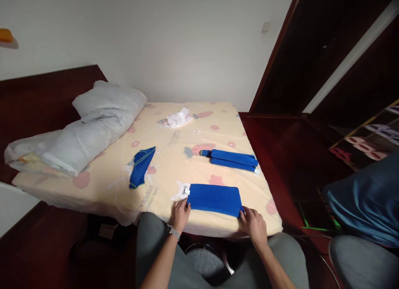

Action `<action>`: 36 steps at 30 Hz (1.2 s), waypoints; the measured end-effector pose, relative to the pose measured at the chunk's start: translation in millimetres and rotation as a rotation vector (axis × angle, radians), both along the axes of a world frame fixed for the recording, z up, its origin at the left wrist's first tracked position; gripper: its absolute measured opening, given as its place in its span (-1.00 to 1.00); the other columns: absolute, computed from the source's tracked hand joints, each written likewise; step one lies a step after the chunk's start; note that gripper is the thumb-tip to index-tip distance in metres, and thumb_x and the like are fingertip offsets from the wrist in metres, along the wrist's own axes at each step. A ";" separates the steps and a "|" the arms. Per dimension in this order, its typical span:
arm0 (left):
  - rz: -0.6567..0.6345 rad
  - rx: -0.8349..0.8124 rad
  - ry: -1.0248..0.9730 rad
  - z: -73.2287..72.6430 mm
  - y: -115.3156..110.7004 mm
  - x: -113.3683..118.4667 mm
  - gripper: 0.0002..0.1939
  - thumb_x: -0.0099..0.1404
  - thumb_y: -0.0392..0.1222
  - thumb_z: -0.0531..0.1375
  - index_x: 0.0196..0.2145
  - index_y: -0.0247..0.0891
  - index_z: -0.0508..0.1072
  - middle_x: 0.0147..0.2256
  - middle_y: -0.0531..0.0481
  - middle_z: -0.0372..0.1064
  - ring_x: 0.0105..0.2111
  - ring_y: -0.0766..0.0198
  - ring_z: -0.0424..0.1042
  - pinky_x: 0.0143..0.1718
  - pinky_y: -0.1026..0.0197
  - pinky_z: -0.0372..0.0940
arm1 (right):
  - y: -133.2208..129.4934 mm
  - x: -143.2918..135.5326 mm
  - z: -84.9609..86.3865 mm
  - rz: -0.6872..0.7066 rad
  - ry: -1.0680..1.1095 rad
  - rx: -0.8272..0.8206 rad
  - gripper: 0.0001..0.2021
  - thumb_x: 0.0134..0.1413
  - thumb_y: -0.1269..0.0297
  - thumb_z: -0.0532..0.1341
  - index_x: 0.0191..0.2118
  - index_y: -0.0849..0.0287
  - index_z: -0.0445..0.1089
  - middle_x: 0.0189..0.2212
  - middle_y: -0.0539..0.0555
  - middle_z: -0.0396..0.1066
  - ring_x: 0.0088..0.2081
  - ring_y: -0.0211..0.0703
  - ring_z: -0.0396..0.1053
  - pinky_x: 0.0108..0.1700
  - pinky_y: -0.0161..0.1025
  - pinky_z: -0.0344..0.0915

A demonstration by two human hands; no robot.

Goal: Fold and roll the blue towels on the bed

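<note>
A flat, blue, rectangular piece of fabric [215, 198] lies near the front edge of the bed, with a small white tag at its left end. My left hand [181, 214] pinches its near left corner. At the opposite end, my right hand [254, 222] has its fingers closed on the near right corner. Beyond it lies a folded blue fabric bundle [233, 160], also tagged in white, with a narrow end sticking out leftward. To the left, a smaller blue piece with green stitching [142, 167] rests on the patterned sheet [174, 160].
A crumpled white plastic bag [179, 117] lies toward the wall. Bulky grey bedding [106, 110] covers the bed's left side. At right are a shoe rack [364, 143], dark blue fabric [368, 202] and a grey seat [361, 260], with a cable on the floor.
</note>
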State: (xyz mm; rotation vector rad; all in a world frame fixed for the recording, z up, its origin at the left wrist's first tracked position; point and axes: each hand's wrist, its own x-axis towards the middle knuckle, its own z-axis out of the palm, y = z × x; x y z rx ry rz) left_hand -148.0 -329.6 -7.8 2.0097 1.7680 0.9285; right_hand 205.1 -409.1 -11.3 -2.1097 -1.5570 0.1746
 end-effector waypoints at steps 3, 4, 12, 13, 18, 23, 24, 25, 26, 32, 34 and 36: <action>0.018 0.041 0.014 5.2 -6.1 -2.8 -0.70 0.39 -0.12 0.15 0.01 -0.19 0.55 -0.06 -0.19 0.54 0.01 -0.05 0.47 0.14 -0.17 0.31 | 1.4 -5.5 9.0 -0.026 -0.132 0.090 -0.55 0.33 0.06 0.03 0.05 0.25 0.47 -0.06 0.33 0.48 -0.17 0.14 0.42 -0.13 0.02 0.34; 0.030 0.053 0.016 7.7 -9.7 -2.3 -0.68 0.41 -0.12 0.14 0.04 -0.20 0.53 -0.01 -0.21 0.52 0.05 -0.06 0.44 0.16 -0.18 0.29 | 1.4 -8.5 12.5 -0.022 -0.160 0.123 -0.56 0.35 0.06 0.02 0.07 0.25 0.45 -0.03 0.33 0.46 -0.14 0.14 0.42 -0.10 0.03 0.35; -0.470 0.062 0.171 33.9 -38.1 61.7 -0.43 0.44 -0.23 0.05 0.37 -0.04 0.22 0.36 -0.02 0.17 0.37 0.05 0.13 0.40 -0.12 0.03 | 6.7 -68.4 19.6 0.445 -0.114 0.181 -0.51 0.38 0.18 0.01 0.35 0.08 0.21 0.31 0.18 0.26 0.30 0.12 0.22 0.32 0.14 0.15; -0.507 0.059 0.188 34.0 -37.6 70.9 -0.41 0.44 -0.21 0.06 0.39 -0.05 0.18 0.39 -0.02 0.10 0.39 0.05 0.08 0.42 -0.12 -0.01 | 8.4 -74.8 15.4 0.483 -0.125 0.165 -0.50 0.38 0.18 0.01 0.37 0.06 0.18 0.33 0.15 0.23 0.33 0.11 0.18 0.35 0.15 0.10; -0.538 0.024 0.227 26.5 -25.7 79.9 -0.39 0.43 -0.19 0.09 0.40 -0.06 0.15 0.39 -0.02 0.11 0.39 0.11 0.09 0.42 -0.08 -0.01 | 13.1 -70.1 -6.0 0.574 -0.173 0.103 -0.46 0.40 0.17 0.01 0.43 0.07 0.08 0.38 0.09 0.14 0.37 0.03 0.13 0.38 0.08 0.07; -0.568 -0.001 0.255 26.3 -9.9 46.3 -0.39 0.45 -0.23 0.05 0.41 -0.06 0.12 0.36 -0.02 0.17 0.36 0.15 0.15 0.42 -0.06 -0.03 | 7.6 -30.2 -13.4 0.540 -0.190 0.090 -0.45 0.40 0.16 0.01 0.42 0.15 0.08 0.37 0.13 0.15 0.36 0.03 0.15 0.38 0.07 0.10; -0.551 -0.010 0.265 26.6 -6.8 38.7 -0.39 0.45 -0.22 0.06 0.41 -0.07 0.11 0.36 -0.02 0.17 0.37 0.13 0.14 0.43 -0.07 -0.04 | 6.4 -23.2 -14.1 0.522 -0.185 0.093 -0.45 0.39 0.16 0.02 0.42 0.15 0.09 0.36 0.14 0.16 0.36 0.04 0.16 0.37 0.09 0.11; -0.532 -0.018 0.271 26.7 -3.9 31.8 -0.38 0.44 -0.21 0.07 0.42 -0.08 0.10 0.36 -0.03 0.16 0.37 0.12 0.13 0.43 -0.08 -0.05 | 5.5 -17.4 -14.7 0.508 -0.177 0.095 -0.45 0.39 0.16 0.02 0.42 0.15 0.11 0.36 0.14 0.17 0.35 0.05 0.17 0.37 0.10 0.12; -0.522 -0.023 0.272 26.6 -1.3 25.8 -0.37 0.44 -0.20 0.09 0.42 -0.08 0.10 0.36 -0.04 0.16 0.37 0.11 0.13 0.43 -0.09 -0.06 | 5.0 -12.7 -15.3 0.497 -0.167 0.095 -0.45 0.38 0.15 0.03 0.41 0.15 0.12 0.35 0.15 0.18 0.34 0.06 0.19 0.37 0.11 0.13; -0.571 -0.048 0.267 23.9 8.8 12.2 -0.31 0.37 -0.25 0.12 0.41 -0.06 0.11 0.36 -0.03 0.17 0.37 0.13 0.13 0.44 -0.06 -0.09 | 12.8 -3.5 -16.9 0.487 -0.124 0.085 -0.45 0.29 0.19 0.07 0.35 0.18 0.21 0.28 0.23 0.31 0.28 0.11 0.29 0.31 0.16 0.24; -0.584 -0.061 0.251 24.8 12.2 11.4 -0.29 0.34 -0.30 0.11 0.41 -0.05 0.12 0.36 -0.01 0.16 0.37 0.15 0.12 0.44 -0.06 -0.10 | 17.1 -2.2 -14.6 0.489 -0.104 0.095 -0.46 0.25 0.25 0.08 0.32 0.19 0.26 0.25 0.24 0.35 0.25 0.10 0.32 0.29 0.17 0.26; -0.595 -0.098 0.195 26.9 16.8 9.4 -0.27 0.30 -0.36 0.11 0.39 -0.03 0.17 0.36 0.03 0.18 0.37 0.18 0.12 0.45 -0.04 -0.11 | 21.1 0.1 -10.8 0.501 -0.050 0.100 -0.48 0.21 0.29 0.09 0.28 0.18 0.31 0.22 0.23 0.38 0.22 0.10 0.35 0.29 0.18 0.27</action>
